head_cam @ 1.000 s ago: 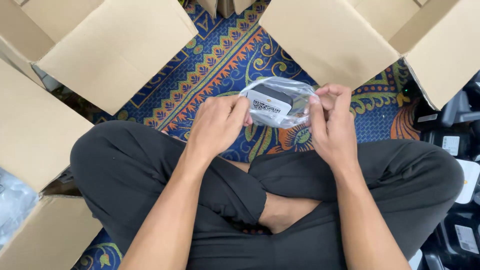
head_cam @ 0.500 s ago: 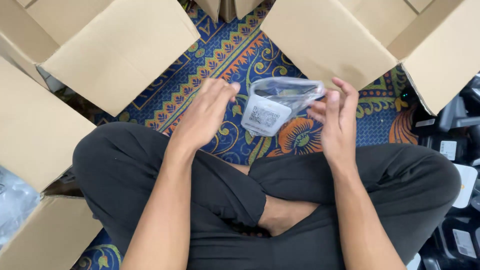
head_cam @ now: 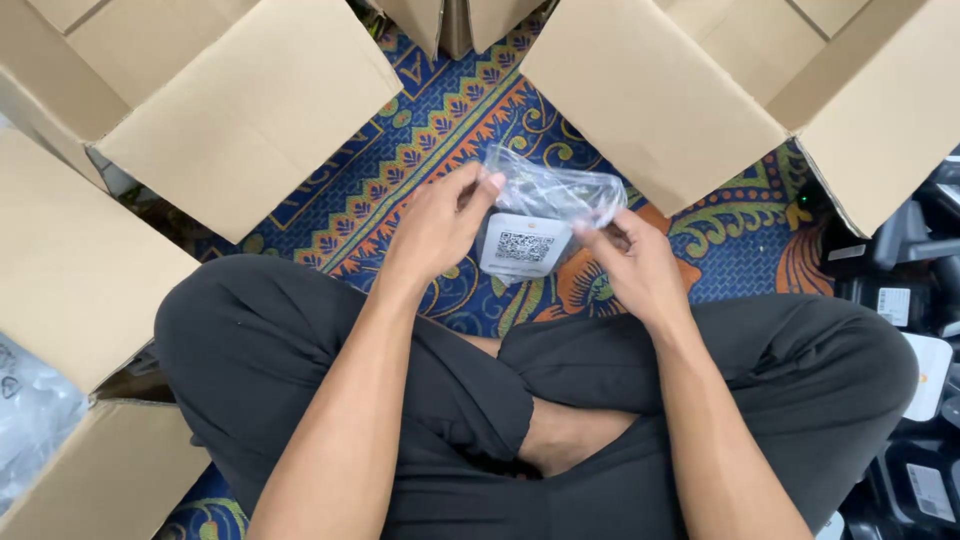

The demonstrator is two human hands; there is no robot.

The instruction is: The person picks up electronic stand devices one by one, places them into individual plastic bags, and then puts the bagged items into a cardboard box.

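Person seated cross-legged on a patterned rug (head_cam: 400,170), open cardboard boxes (head_cam: 240,110) on the far side and to both flanks.

Grip: left hand (head_cam: 435,225) and right hand (head_cam: 630,265) both closed on a clear plastic bag (head_cam: 545,200). Left fingertips pinch its near-left edge; right thumb and forefinger pinch the upper right corner. The bag hangs between the two grips, above the rug and just beyond the crossed legs (head_cam: 520,400). Below and between the pinch points, a white label (head_cam: 525,245) with a printed code faces up; the contents behind it are dark but not clear enough to identify.

Progress, as a judgement: the bag looks crumpled at its top and possibly being worked open, but whether the mouth is open cannot be told. Nothing has been taken out.

Versus half a second ago: the left hand, then off the bag and to its left, has closed on it. The label has swung lower and now faces the camera more squarely.
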